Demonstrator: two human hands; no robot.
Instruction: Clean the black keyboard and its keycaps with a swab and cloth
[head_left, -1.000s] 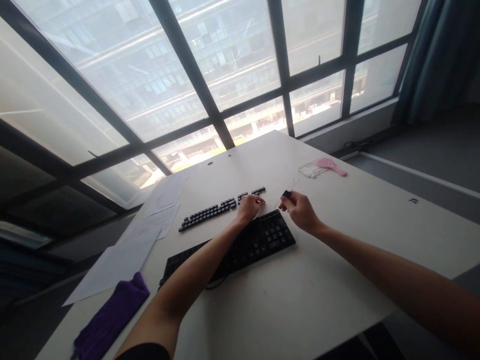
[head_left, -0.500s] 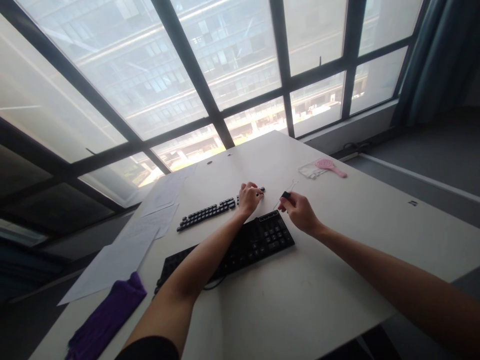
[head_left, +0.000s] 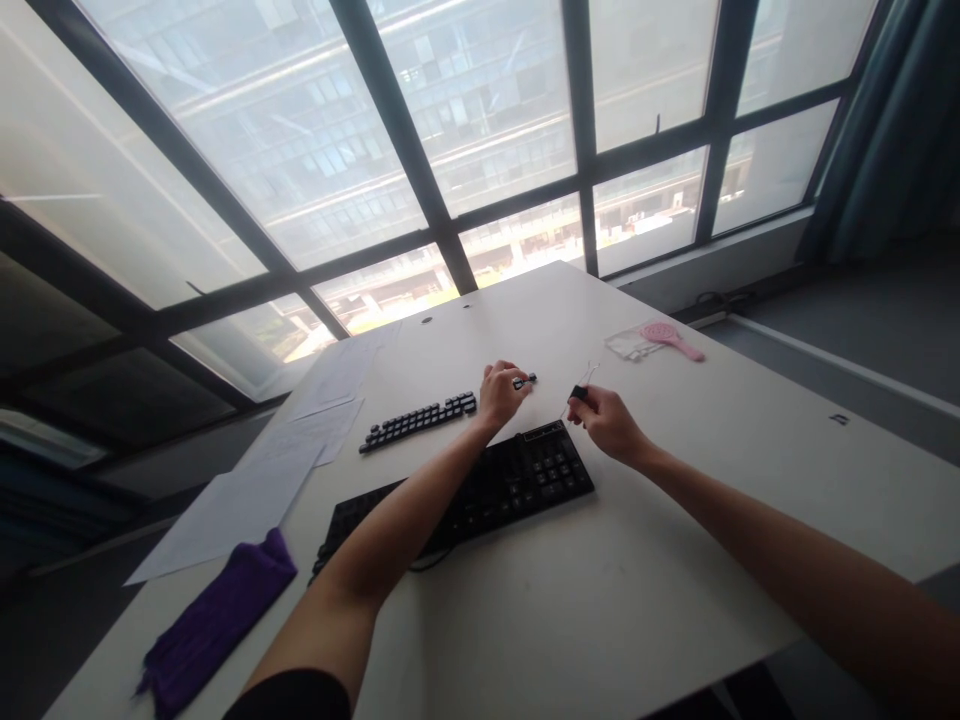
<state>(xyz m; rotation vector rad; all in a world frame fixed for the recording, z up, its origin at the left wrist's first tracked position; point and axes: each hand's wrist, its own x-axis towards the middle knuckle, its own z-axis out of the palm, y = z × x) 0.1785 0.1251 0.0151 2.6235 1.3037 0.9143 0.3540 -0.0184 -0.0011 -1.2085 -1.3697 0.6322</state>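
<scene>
The right hand (head_left: 609, 422) pinches a small black wire-loop keycap puller (head_left: 577, 391) by its handle; it looks light and springy. The left hand (head_left: 501, 393) has its fingers curled over a row of loose black plastic keycaps (head_left: 420, 420). These look tiny, light and slippery, and whether the fingers grip one is unclear.

Bare forearms (head_left: 420, 510), black left sleeve (head_left: 289, 697)

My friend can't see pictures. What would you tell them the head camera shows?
A person's left hand touches the end of a row of loose black keycaps on a white table, while the right hand pinches a small black tool beside a black keyboard. A purple cloth, papers and a pink brush lie nearby, with big windows behind.
</scene>
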